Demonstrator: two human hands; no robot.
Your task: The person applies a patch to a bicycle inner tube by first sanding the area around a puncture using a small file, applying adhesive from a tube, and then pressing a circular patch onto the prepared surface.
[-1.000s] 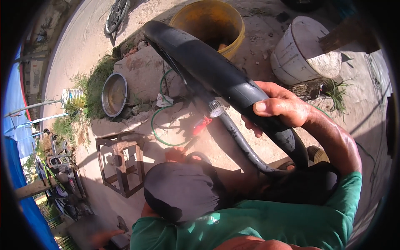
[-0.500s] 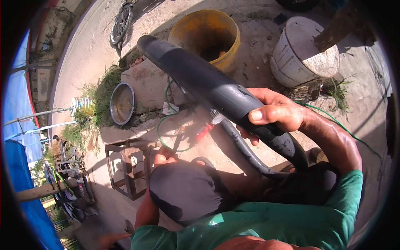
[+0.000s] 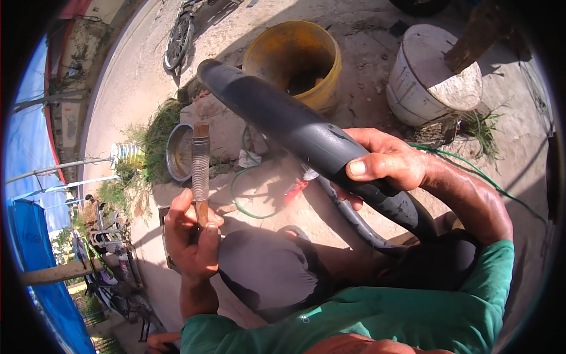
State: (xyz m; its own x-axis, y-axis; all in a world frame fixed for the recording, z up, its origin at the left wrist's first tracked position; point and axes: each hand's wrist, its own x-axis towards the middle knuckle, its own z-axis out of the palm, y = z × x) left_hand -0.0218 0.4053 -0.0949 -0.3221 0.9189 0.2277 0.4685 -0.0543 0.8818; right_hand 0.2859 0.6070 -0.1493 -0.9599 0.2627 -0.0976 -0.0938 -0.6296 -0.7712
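Observation:
My right hand (image 3: 383,168) is wrapped round a fat, inflated black inner tube (image 3: 283,115), thumb on top. The tube slants from the far left toward my lap, and its thinner lower loop (image 3: 354,221) bends back underneath. In my left hand (image 3: 194,236), upright between thumb and fingers, is a wooden stick with a ribbed grey sleeve (image 3: 201,168). The stick's bare wood shows at the top and just above my grip. It stands apart from the tube. A small pale ribbed piece (image 3: 309,173) shows partly below the tube; its kind is unclear.
Beyond the tube stand a yellow bucket (image 3: 335,76) and a white bucket (image 3: 404,88) with a wooden post. A metal basin (image 3: 171,153) lies by grass. A green hose (image 3: 236,197) curls on the ground near a red object (image 3: 295,190). Bicycles (image 3: 178,41) stand farther off.
My left hand has come up from low beside my knee, now raising the sleeved stick into plain view. My right hand keeps its hold on the inner tube, nearly unmoved.

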